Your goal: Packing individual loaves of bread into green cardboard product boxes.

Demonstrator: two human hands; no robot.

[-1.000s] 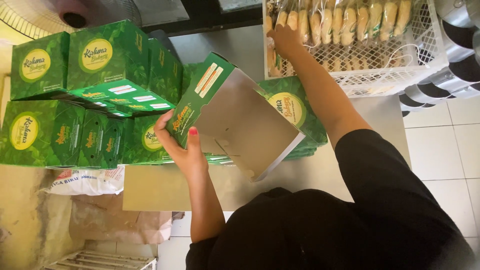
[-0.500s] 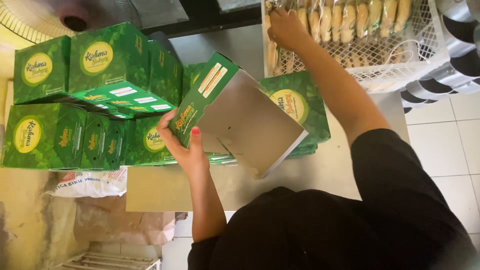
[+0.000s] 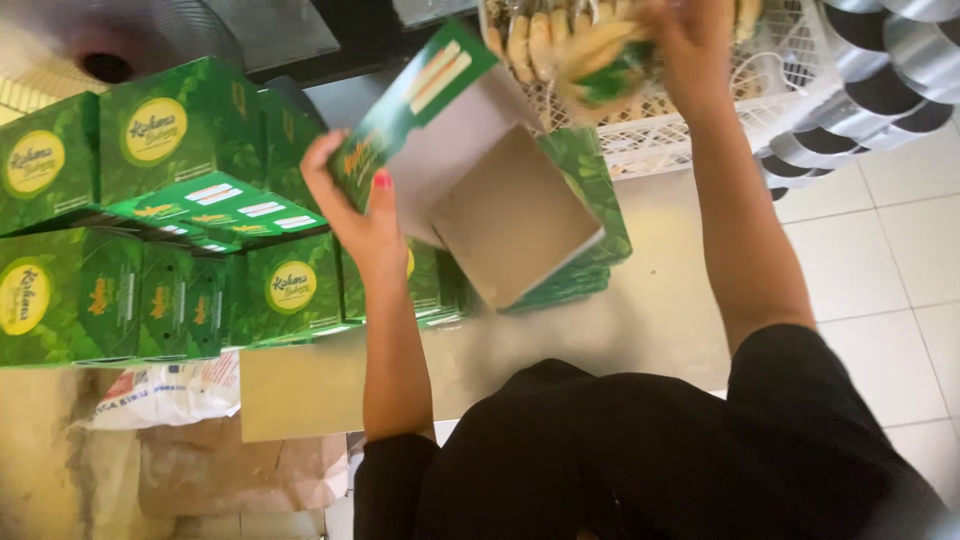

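A: Over the counter (image 3: 640,330), what's the status w/ the hands?

B: Left hand (image 3: 365,215) is clamped on the side wall of an open green box (image 3: 480,190), tilted, mouth toward the person. Inside shows bare brown card — nothing packed in it yet, as far as I can see.

A: And the right?

B: Right hand (image 3: 690,40) is up at the white crate (image 3: 770,100), closed on a clear packet of pale biscuits (image 3: 600,60) w/ a green label. Packet is blurred, looks lifted just off the row of other packets (image 3: 530,35) in the crate. Hands are well apart.

A: So how far along?

B: My read — mid-job. Closed green boxes (image 3: 150,200) are stacked at the left, approx two tiers, so I'd judge a good few are done. Flat unfolded boxes (image 3: 590,250) lie under the open one, so more remain. For this box: packet is in hand but not in yet; filling and closing are left.
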